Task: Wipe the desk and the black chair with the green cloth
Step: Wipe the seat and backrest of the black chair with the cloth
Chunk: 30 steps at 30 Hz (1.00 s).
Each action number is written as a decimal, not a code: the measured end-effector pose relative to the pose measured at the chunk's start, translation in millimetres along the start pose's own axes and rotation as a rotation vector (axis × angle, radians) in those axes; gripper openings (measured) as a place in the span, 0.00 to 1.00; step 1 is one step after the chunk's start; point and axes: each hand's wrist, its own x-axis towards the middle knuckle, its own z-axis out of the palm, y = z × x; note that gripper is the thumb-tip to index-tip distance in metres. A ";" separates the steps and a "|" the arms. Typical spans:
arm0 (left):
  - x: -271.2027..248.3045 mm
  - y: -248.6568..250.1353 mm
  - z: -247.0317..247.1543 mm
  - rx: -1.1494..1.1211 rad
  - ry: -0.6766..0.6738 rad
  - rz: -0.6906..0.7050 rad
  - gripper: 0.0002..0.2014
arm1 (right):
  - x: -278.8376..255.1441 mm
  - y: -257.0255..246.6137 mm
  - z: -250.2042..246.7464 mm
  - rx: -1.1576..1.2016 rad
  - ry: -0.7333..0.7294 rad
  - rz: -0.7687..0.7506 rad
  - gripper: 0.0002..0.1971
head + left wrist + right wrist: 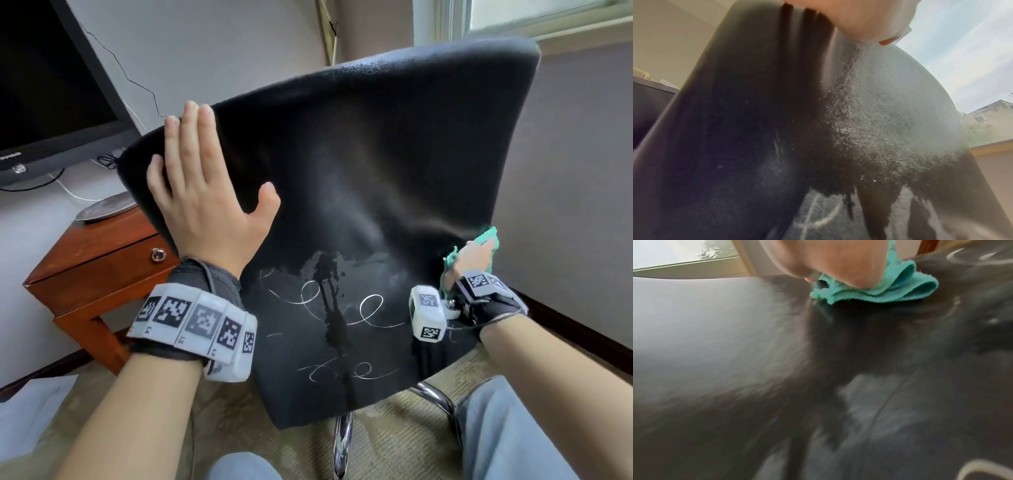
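We're on the chair (359, 178) step: left hand (205, 192), fingers straight, braces its back; right hand (474, 257) presses the bunched cloth (488, 236) at its right edge. Next, sweep cloth over the chalk marks (342, 308).

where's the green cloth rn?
In the head view, the green cloth is bunched under the right hand, pressed against the right edge of the black chair back.

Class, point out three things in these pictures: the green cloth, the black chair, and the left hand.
green cloth (900, 288), right wrist view, on its bunched folds.
black chair (394, 144), head view, on the backrest's upper part.
left hand (202, 205), head view, on the back of the hand.
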 end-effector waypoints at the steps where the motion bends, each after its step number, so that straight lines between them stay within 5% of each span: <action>1: 0.4 1.3 -0.7 -0.010 -0.012 -0.008 0.41 | -15.1 -8.9 13.4 -0.011 0.039 -0.040 0.20; 3: 0.8 3.7 -2.4 -0.019 -0.033 -0.016 0.42 | -40.9 -23.7 35.8 0.013 0.071 -0.072 0.16; 7: 0.4 0.8 -6.3 -0.027 -0.062 0.010 0.41 | -98.2 -45.1 64.1 0.014 -0.123 -0.089 0.10; 12: 0.9 -4.1 -9.5 -0.017 -0.085 0.031 0.41 | -149.8 -17.8 78.5 -0.275 -0.311 -0.381 0.33; 17: 2.6 -12.3 -10.8 0.001 -0.106 0.049 0.41 | -162.0 2.0 68.5 -0.317 -0.361 -0.443 0.33; 23: 3.0 -15.7 -12.3 0.006 -0.116 0.038 0.41 | -137.1 20.9 54.3 -0.365 -0.083 -0.365 0.31; 30: 5.0 -5.3 -15.4 0.030 -0.172 0.008 0.44 | -120.5 64.6 9.9 -0.539 0.060 -0.182 0.31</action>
